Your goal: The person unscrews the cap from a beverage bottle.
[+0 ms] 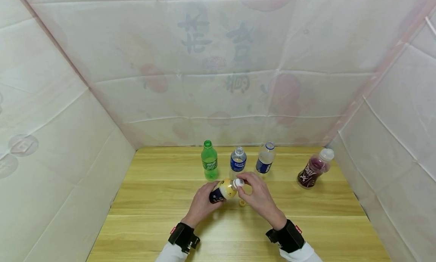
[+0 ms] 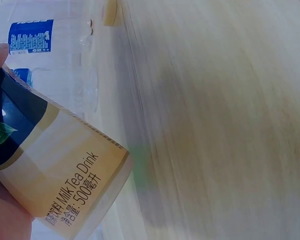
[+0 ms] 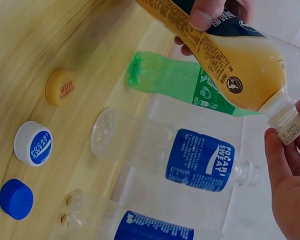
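My left hand [image 1: 203, 200] grips a milk tea bottle [image 1: 226, 189] round its dark-labelled body, holding it tilted above the table with its neck to the right. With thumb and fingers, my right hand [image 1: 259, 196] pinches the white cap [image 3: 292, 127], which sits at the bottle's mouth. Whether the cap is loose, I cannot tell. The left wrist view shows the bottle's lower end with "Milk Tea Drink" print. Below the hands lie a yellow cap [image 3: 61, 88], a white Pocari Sweat cap [image 3: 33, 143] and a blue cap [image 3: 16, 199].
Behind the hands stand an uncapped green bottle [image 1: 209, 164], an open Pocari Sweat bottle [image 1: 238, 163] and another clear open bottle [image 1: 265, 160] with a blue label. A purple drink bottle [image 1: 312, 172] with a white cap stands at right. Fabric walls border the wooden table [image 1: 153, 201].
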Demonstrator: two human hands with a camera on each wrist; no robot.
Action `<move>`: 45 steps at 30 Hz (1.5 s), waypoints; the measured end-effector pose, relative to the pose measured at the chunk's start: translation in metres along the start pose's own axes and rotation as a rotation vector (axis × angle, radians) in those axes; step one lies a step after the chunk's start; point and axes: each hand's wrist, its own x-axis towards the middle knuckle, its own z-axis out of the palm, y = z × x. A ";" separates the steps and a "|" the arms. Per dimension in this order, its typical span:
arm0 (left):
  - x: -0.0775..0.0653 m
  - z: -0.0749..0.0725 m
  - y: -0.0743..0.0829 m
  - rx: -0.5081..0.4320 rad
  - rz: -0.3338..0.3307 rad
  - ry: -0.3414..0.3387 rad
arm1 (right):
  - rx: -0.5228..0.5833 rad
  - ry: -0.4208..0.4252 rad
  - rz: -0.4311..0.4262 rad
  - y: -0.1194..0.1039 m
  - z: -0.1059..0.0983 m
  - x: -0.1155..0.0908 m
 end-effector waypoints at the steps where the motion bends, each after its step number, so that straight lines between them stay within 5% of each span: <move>1: 0.000 0.000 0.000 0.000 -0.001 0.000 | 0.002 -0.004 -0.001 0.000 0.000 0.000; 25: -0.010 -0.009 -0.013 -0.046 -0.086 0.015 | 0.015 -0.048 -0.007 0.004 0.004 -0.001; 45: -0.012 -0.023 -0.022 -0.103 -0.160 0.093 | -0.147 -0.208 0.033 0.031 0.027 -0.020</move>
